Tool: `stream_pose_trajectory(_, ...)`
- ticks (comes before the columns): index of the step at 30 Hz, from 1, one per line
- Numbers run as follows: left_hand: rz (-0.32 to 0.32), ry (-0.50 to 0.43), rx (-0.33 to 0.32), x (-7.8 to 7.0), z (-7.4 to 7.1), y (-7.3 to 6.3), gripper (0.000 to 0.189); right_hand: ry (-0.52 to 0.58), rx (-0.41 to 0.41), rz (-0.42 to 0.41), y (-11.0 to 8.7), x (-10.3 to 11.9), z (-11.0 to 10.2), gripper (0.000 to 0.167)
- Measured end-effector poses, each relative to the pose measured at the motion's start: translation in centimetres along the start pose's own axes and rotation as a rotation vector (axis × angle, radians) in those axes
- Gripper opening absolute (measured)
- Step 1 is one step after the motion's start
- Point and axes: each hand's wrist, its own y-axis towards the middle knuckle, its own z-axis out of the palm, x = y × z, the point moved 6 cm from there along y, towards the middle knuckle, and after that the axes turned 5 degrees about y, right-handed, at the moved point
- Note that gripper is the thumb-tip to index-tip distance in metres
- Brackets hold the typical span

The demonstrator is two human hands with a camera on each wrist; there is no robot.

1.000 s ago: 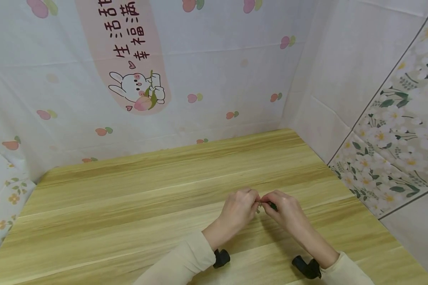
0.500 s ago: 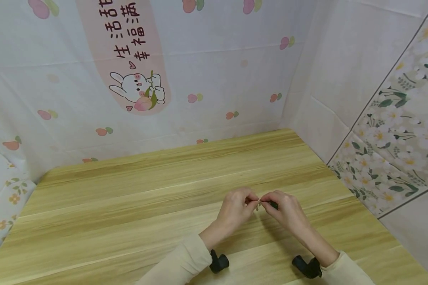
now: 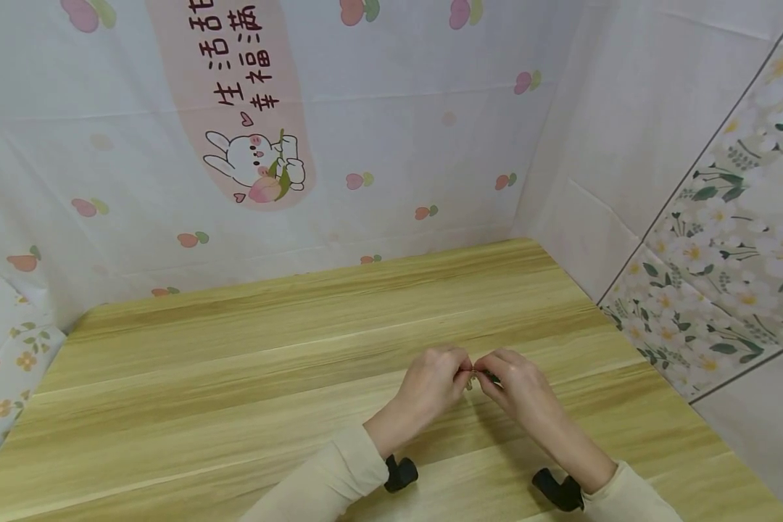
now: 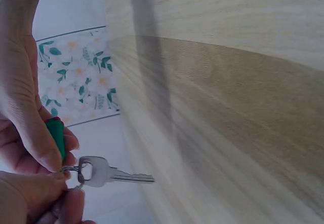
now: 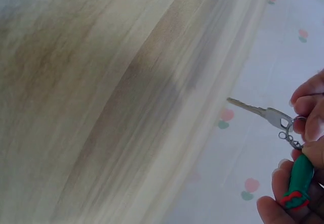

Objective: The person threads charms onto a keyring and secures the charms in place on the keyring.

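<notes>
Above the right half of the table, my left hand (image 3: pixel 428 384) and right hand (image 3: pixel 522 384) meet at the fingertips. A silver key (image 4: pixel 104 172) hangs from a metal key ring (image 5: pixel 290 127), its blade pointing down toward the tabletop. My left fingers pinch the ring. A short chain (image 5: pixel 292 141) joins it to a green keychain charm (image 5: pixel 300 177) with a red band. My right hand holds that charm, thumb and finger pinching near its chain end. Fingers cover parts of the ring and charm in both wrist views.
The wood-grain table (image 3: pixel 235 391) spreads out under both hands. A printed cloth (image 3: pixel 378 130) hangs along its back edge, and a flowered wall (image 3: pixel 711 290) runs up the right side. Black wrist mounts (image 3: pixel 402 474) sit below both forearms.
My left hand turns slightly at the ring, its fingers opening out a little and then closing in again. The right hand stays nearly in place. The head view shifts slightly.
</notes>
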Motion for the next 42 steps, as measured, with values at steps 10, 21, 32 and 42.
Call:
stream_pose_trajectory(10,-0.063,-0.165,0.002,0.7,0.1,-0.2,0.005,0.122,0.043,0.147,-0.4,-1.3,0.2,0.016)
stream_pose_trajectory(21,-0.041,-0.101,0.049,0.2,0.4,-0.1,0.003,0.013,-0.015,0.029,-0.4,-0.6,-0.5,0.023)
stream_pose_trajectory(32,-0.081,-0.177,0.032,0.2,0.3,0.0,0.004,0.014,-0.027,-0.016,-0.3,-0.3,-0.6,0.022)
stream_pose_trajectory(42,-0.12,-0.268,0.016,0.6,0.5,-0.2,0.004,0.085,0.012,0.088,-0.7,-1.5,-0.4,0.018)
